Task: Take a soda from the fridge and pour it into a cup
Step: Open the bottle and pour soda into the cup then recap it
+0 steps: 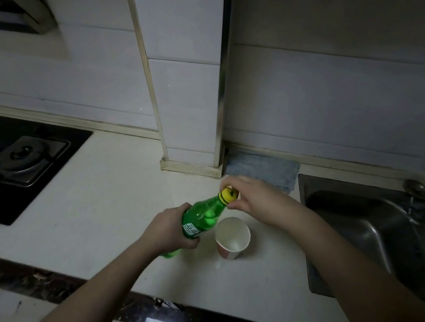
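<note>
Both hands work one green soda bottle (200,219): left hand (169,228) grips its body, right hand (252,199) pinches the yellow cap (228,195), beside a paper cup (232,236).

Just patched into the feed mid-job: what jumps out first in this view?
The bright green soda bottle, tilted at the counter's centre, stands out: the left hand grips its body while the right hand pinches its yellow cap. A white paper cup stands upright just right of it, with the steel sink farther right.

Green soda bottle (200,219), yellow cap (228,195) on, tilted toward the white paper cup (232,237) just beside; cup upright, apparently empty.
</note>
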